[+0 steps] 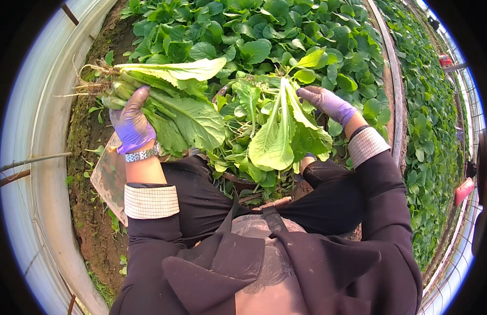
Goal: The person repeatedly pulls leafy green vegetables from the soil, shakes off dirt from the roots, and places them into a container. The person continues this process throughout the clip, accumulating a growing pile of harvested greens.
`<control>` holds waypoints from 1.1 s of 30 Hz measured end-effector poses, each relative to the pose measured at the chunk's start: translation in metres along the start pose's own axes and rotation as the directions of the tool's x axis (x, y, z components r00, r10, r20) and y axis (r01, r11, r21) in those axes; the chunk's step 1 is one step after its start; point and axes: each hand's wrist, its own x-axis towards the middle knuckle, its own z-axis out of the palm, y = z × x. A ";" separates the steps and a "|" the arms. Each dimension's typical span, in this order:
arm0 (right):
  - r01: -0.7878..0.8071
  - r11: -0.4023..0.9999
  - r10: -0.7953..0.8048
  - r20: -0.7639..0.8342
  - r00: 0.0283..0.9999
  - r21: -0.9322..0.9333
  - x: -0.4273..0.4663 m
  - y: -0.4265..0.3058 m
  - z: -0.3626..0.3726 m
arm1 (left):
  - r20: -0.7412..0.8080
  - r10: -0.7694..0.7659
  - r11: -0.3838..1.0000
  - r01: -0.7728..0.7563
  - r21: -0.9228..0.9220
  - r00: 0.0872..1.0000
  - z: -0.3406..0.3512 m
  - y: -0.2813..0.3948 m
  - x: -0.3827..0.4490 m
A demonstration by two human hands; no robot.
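Observation:
My left hand (134,118), in a thin purple glove, grips a bunch of pulled leafy greens (188,114) near its base. The roots (95,80) point left and carry soil, and the leaves spread right. My right hand (326,103), gloved the same way, has its thumb and fingers at the stalks of another leafy plant (284,130), whose broad leaves hang towards me. Its fingertips are partly hidden behind the leaves. Between my hands, more loose greens (243,98) are heaped over a dark rounded rim (239,179), mostly covered by leaves.
Dense green plants (255,51) grow ahead. A pale rail or hose (397,86) divides them from another planted bed (428,130) at the right. Plastic sheeting (50,118) curves along the left, beside bare soil (95,232). A flat, dirty board (111,177) lies by my left forearm.

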 end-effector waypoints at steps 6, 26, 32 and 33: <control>-0.088 0.967 0.036 -0.212 0.977 -0.241 0.039 0.020 0.048 | -0.040 0.114 0.993 -0.114 0.007 0.993 -0.009 -0.006 0.003; -0.243 0.824 0.178 -0.174 0.969 -0.512 0.137 -0.010 0.227 | 0.013 0.163 0.984 -0.162 -0.077 0.987 -0.015 -0.014 0.001; -0.276 0.937 0.278 0.020 0.960 0.214 0.122 0.008 0.187 | 0.047 0.149 0.981 -0.141 -0.130 0.988 -0.010 -0.005 -0.002; -0.280 0.917 0.276 0.055 0.960 0.283 0.112 -0.002 0.176 | 0.031 0.141 0.979 -0.135 -0.151 0.990 -0.011 -0.004 -0.004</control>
